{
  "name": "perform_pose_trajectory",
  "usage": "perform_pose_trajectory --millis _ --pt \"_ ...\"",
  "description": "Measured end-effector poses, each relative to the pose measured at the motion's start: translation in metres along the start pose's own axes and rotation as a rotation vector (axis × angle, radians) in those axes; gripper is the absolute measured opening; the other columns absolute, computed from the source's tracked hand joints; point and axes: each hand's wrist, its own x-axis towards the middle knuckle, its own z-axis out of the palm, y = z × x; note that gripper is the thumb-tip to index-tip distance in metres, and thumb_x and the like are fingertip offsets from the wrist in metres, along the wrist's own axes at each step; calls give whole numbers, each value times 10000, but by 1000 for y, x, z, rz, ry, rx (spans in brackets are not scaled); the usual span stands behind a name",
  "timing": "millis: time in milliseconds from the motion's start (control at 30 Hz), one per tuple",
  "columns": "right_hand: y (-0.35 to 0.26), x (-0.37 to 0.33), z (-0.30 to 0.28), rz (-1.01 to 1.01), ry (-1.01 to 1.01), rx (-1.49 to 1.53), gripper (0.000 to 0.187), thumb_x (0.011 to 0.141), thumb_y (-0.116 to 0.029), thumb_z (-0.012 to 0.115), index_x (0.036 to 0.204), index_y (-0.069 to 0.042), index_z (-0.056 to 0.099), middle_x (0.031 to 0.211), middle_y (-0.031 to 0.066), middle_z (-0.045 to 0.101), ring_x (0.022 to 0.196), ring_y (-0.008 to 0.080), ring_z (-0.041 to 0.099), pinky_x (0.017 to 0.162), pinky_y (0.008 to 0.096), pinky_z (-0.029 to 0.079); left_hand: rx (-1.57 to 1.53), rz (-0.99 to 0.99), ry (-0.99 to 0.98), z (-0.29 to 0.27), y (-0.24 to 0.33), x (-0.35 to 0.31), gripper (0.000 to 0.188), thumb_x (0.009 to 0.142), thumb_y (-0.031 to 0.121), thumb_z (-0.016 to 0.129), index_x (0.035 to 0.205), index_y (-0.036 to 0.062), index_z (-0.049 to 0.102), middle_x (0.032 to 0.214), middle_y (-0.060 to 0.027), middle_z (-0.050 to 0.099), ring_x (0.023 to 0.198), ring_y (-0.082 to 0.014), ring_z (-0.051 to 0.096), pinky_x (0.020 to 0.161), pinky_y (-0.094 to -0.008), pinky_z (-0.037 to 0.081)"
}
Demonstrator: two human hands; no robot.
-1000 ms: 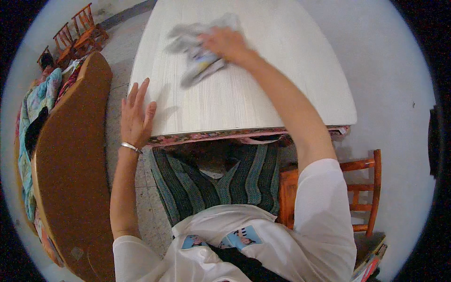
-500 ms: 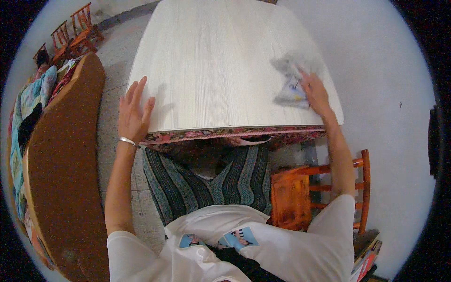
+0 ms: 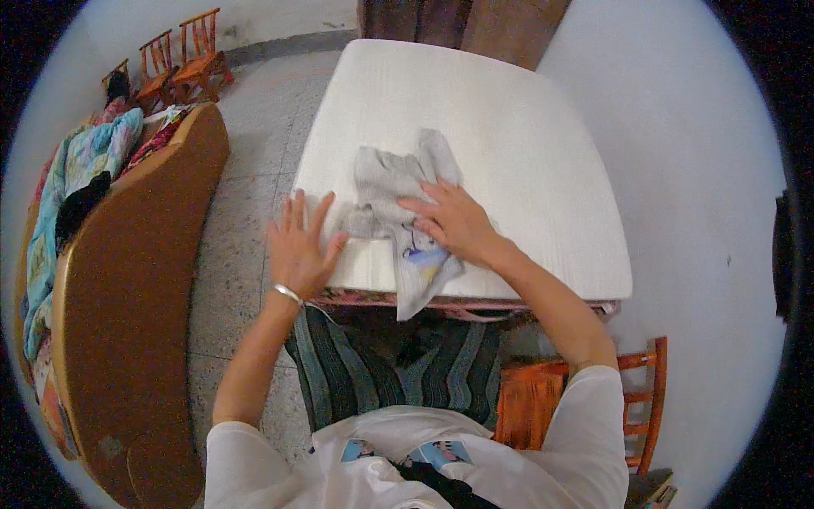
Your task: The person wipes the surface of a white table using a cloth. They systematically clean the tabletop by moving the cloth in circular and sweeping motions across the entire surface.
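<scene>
A crumpled light grey cloth (image 3: 386,174) with a coloured print lies across the white tabletop (image 3: 526,127), its lower corner hanging over the near edge. It looks like an old garment. My right hand (image 3: 458,222) presses down on it from the right, fingers pointing left and gripping the fabric against the table. Left of the cloth, my left hand (image 3: 301,250), with a silver bangle at the wrist, rests at the table's near left corner. Its fingers are spread and nothing is in them.
A brown sofa (image 3: 144,280) with a blue quilt (image 3: 85,178) stands on the left. Wooden chairs (image 3: 199,64) are at the far left wall, and another wooden chair (image 3: 644,407) is close on my right. A pale wall (image 3: 695,212) runs along the right side. Floral fabric hangs under the tabletop.
My right hand has swept the cloth leftward from the table's right side to its near middle. My left hand stays by the left corner. The view has shifted, showing more of the far end.
</scene>
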Motion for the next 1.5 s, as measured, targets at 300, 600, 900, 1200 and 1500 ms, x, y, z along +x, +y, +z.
perform_pose_trajectory --millis 300,600,900,1200,1500 --pt "130 214 74 294 25 -8 380 941 -338 446 1297 -236 530 1294 157 505 1226 314 442 1031 399 337 -37 4 -209 6 1 -10 629 803 519 588 1353 242 461 1478 -222 249 1351 -447 222 1027 -629 211" --pt "118 137 238 207 99 -42 374 898 -250 500 1248 -128 553 1074 209 543 1052 380 506 883 434 420 -39 62 -308 166 -4 -54 676 813 576 539 1379 226 423 1458 -288 233 1368 -461 171 1006 -710 126" --pt "27 -2 252 530 4 101 556 817 -427 568 1250 -83 516 1318 259 427 1243 486 346 1000 675 220 -218 361 -534 206 21 -97 685 860 498 514 1414 132 344 1411 -248 330 1318 -439 278 1092 -555 181" --pt "3 10 221 729 142 -140 564 852 -422 522 1373 -224 436 1382 216 376 1286 454 298 1008 663 218 -356 664 -824 144 -21 -101 818 738 180 711 1434 117 285 1528 -169 126 1415 -343 114 1126 -503 174" --pt "-4 16 185 736 115 -187 555 854 -356 539 1389 -283 409 1381 187 396 1279 431 328 1028 617 244 -453 683 -968 101 -35 -96 683 803 177 653 1408 94 346 1534 -151 114 1421 -301 104 1137 -446 156"
